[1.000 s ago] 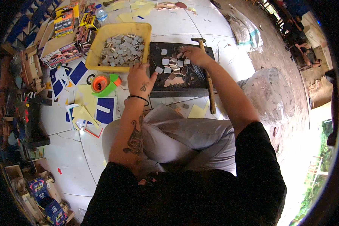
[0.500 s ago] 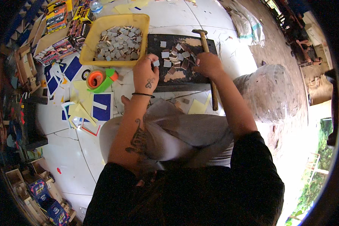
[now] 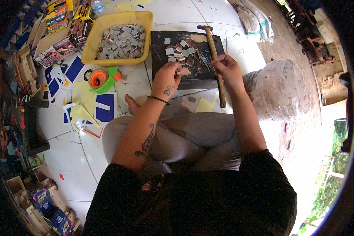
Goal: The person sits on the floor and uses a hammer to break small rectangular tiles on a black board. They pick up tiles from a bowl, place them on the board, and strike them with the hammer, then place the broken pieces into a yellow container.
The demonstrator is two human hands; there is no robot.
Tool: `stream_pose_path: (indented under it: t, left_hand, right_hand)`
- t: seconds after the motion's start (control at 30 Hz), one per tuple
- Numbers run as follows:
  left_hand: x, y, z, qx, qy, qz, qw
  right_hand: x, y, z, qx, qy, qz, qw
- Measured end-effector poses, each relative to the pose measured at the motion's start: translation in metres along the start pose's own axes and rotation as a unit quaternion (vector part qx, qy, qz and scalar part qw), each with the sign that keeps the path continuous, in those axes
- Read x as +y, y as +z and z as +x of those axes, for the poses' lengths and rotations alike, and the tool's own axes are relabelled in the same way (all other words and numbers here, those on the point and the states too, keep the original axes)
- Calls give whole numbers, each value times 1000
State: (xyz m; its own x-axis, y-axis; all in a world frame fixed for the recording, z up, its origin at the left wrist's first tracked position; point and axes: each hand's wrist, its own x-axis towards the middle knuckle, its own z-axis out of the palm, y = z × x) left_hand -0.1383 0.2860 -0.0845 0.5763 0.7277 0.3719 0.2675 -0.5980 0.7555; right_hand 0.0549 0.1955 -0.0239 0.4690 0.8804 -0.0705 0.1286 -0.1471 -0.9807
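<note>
A black board (image 3: 161,43) lies in front of me, with a pile of small grey-faced square tiles (image 3: 190,50) on it. Thin wire-like pieces (image 3: 203,58) are scattered beside the pile. Over the board's near left part, my left hand (image 3: 167,80) pinches a small square tile, mostly hidden by the fingers. My right hand (image 3: 230,74) is closed in a pinch at the board's right edge; what its fingertips hold is too small to make out. Close by that hand, a hammer (image 3: 213,47) lies across the board, its wooden handle toward me.
Left of the board stands a yellow plastic basin (image 3: 91,47) filled with similar tiles. An orange-and-green tape dispenser (image 3: 112,80) and paper scraps (image 3: 104,112) lie nearer. Boxes (image 3: 57,49) stand far left. A large wrapped bundle (image 3: 273,90) sits at right.
My left hand has moved right and nearer, away from the basin's side. My right hand has lifted off the tile pile and shifted right, past the hammer handle.
</note>
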Motion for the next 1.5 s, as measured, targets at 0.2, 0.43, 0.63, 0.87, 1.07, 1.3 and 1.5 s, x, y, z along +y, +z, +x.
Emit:
stream_pose_path:
  t: [0.2, 0.43, 0.63, 0.87, 1.07, 1.3, 1.5]
  left_hand:
    - [0, -2, -3, 8, -20, -28, 999]
    - [-4, -2, -2, 17, -12, 15, 1000]
    - [-1, -4, -2, 20, -16, 16, 1000]
    - [-2, -4, 0, 19, 5, 22, 1000]
    - [-1, -3, -1, 30, 8, 14, 999]
    - [-1, -2, 1, 60, 81, 2, 995]
    - [-4, 0, 1, 35, 81, 23, 996]
  right_hand:
    - [12, 29, -9, -50, -43, 58, 996]
    - [12, 53, -12, -8, -177, -126, 976]
    - [7, 60, -16, 17, -246, -216, 945]
    - [10, 63, -14, 8, -265, -248, 932]
    - [6, 63, -14, -4, -293, -274, 916]
    - [3, 67, -13, -11, -332, -302, 893]
    - [-4, 24, -18, 130, -226, -512, 819]
